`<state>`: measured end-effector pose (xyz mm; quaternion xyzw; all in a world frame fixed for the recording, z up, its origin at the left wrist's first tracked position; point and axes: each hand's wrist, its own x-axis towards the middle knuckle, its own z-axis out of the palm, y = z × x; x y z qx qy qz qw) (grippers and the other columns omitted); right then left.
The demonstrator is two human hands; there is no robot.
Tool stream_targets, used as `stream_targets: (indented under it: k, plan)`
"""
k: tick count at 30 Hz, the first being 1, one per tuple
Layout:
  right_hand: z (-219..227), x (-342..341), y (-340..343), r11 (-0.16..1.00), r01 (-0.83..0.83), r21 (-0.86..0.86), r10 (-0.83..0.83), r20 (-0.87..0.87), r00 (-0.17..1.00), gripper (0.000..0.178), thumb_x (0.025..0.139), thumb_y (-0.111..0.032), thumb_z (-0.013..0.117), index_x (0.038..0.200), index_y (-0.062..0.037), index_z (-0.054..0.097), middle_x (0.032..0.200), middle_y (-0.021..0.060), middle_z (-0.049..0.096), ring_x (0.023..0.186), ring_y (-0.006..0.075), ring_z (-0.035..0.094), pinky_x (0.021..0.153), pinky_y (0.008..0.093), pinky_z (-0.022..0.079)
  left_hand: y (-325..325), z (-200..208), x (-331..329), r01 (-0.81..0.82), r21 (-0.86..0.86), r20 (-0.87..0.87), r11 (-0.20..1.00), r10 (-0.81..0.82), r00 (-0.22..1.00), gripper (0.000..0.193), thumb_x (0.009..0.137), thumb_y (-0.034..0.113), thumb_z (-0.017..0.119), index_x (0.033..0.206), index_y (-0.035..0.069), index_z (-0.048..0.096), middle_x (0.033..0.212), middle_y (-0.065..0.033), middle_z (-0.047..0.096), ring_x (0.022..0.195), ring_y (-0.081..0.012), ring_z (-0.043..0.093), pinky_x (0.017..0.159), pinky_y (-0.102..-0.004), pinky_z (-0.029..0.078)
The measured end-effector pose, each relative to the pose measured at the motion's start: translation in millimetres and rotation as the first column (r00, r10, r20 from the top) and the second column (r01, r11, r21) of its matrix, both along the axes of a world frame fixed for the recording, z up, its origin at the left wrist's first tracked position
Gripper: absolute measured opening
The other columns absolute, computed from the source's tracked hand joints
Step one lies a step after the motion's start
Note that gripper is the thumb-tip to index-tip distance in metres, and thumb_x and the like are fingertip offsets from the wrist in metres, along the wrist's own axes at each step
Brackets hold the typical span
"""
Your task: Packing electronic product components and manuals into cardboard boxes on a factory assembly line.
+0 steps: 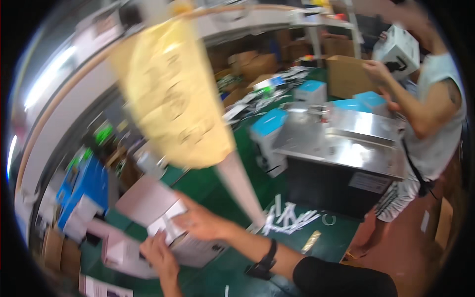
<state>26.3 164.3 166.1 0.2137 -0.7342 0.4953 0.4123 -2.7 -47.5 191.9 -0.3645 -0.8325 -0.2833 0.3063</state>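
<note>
Both hands work a white carton (170,225) on the green tabletop (217,188). Right hand (205,222) lies open, palm pressing the top flap; left hand (159,257) pinches the flap's near edge. Yellow bag (170,89) hangs blurred in front. Best to keep the palm flat and square the flap edges before pressing.

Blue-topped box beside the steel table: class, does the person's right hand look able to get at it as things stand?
Probably not. The right hand rests on the white carton close by, while the blue-topped box stands well beyond it, with a blurred yellow sheet hanging between.
</note>
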Motion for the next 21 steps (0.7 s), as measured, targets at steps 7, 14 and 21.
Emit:
stream_targets:
  k: [7,14,21]
  plan:
    - [4.9,19.3,32.0,0.996,-0.019,-0.083,0.019,0.003,1.0,0.026,0.078,0.003,0.061,0.099,-0.0043,0.075,0.158,0.0272,0.031,0.147,0.0422,0.031,0.122,0.0446,0.02,44.2,-3.7,-25.6,0.006,0.334,0.423,0.942,-0.155,0.893,0.116,0.069,0.01,0.087,0.158,0.005,0.013,0.144,-0.0276,0.037,0.134,-0.042,0.039,0.114,-0.0451,0.033]
    - [-5.5,9.4,-1.3,0.977,-0.055,-0.204,0.012,-0.206,0.979,0.041,0.081,-0.035,0.074,0.107,-0.0053,0.06,0.121,0.016,0.057,0.113,0.0312,0.054,0.116,0.0574,0.025,27.0,-39.4,-27.0,0.409,0.667,-0.06,0.623,-0.502,0.863,0.045,0.074,0.025,0.087,0.099,0.003,0.057,0.116,-0.0147,0.06,0.128,-0.0396,0.053,0.109,-0.0549,0.039]
    - [15.1,31.7,42.7,0.998,0.053,0.032,-0.048,-0.127,0.991,0.043,0.077,-0.038,0.08,0.102,-0.0073,0.063,0.116,0.0144,0.065,0.115,0.0353,0.055,0.111,0.0578,0.029,66.7,-21.3,-9.7,0.431,0.651,-0.025,0.625,-0.549,0.835,0.057,0.079,0.043,0.076,0.113,0.002,0.057,0.118,-0.0162,0.061,0.129,-0.0407,0.05,0.111,-0.0561,0.033]
